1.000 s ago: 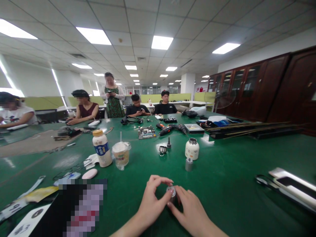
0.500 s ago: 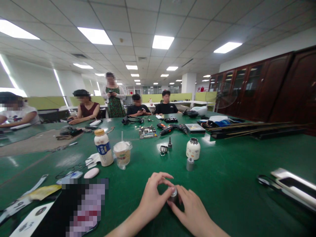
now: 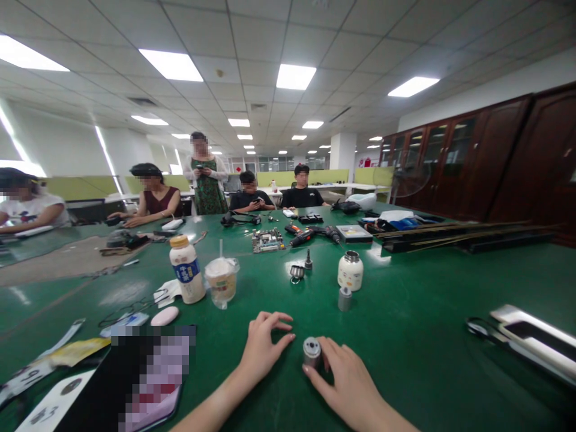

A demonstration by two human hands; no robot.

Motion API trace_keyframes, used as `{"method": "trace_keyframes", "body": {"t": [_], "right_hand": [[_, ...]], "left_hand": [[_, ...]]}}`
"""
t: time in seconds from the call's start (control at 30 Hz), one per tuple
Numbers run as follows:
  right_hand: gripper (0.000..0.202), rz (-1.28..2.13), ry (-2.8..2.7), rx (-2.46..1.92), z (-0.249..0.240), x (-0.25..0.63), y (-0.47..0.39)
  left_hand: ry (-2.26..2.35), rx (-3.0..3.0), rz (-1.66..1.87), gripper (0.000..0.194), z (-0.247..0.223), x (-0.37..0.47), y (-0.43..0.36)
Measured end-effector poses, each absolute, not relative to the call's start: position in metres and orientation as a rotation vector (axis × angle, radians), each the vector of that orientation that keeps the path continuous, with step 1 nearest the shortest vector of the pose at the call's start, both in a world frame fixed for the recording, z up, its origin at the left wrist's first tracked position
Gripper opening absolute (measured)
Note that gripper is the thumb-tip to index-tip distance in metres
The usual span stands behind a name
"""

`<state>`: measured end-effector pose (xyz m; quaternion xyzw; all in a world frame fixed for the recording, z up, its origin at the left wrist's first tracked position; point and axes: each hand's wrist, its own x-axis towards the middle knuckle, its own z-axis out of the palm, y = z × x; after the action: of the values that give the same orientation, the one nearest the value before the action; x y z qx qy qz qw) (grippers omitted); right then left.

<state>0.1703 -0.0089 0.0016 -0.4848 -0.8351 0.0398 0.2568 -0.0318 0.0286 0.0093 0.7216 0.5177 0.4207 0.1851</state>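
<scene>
A small grey metal cylinder stands upright on the green table, with dark holes in its round top. My right hand grips it from the right, thumb at its near side and fingers behind. To its left, my left hand is open and apart from the cylinder, its fingers loosely bent and holding nothing. Farther off, a second metal cylinder stands before a white patterned bottle without a lid. Left of that bottle are a shiny metal lid and a small dark metal part.
A milk-tea bottle and a plastic drink cup stand at left. Near them lie a pink oval object and a phone. A circuit board and power drills lie beyond. Several people sit or stand across the table.
My left hand has let go of the metal cylinder and moved left, uncovering its top. My right hand stays at the cylinder.
</scene>
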Motion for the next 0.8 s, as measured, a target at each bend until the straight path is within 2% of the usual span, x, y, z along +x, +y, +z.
{"method": "trace_keyframes", "body": {"t": [0.2,0.33,0.6,0.8], "right_hand": [[0.015,0.131,-2.272,-1.340,0.002,0.170,-0.010],[0.015,0.146,-2.278,-1.334,0.002,0.170,-0.011],[0.010,0.143,-2.261,-1.308,-0.002,0.170,-0.008],[0.015,0.163,-2.268,-1.274,-0.001,0.171,-0.008]], "left_hand": [[1.452,2.010,1.240,0.017,0.020,-0.028,0.027],[1.385,2.014,1.299,0.020,0.039,-0.015,0.015],[1.287,2.085,1.179,0.023,0.047,0.003,-0.005],[1.210,2.097,1.161,0.038,0.046,0.001,-0.009]]}}
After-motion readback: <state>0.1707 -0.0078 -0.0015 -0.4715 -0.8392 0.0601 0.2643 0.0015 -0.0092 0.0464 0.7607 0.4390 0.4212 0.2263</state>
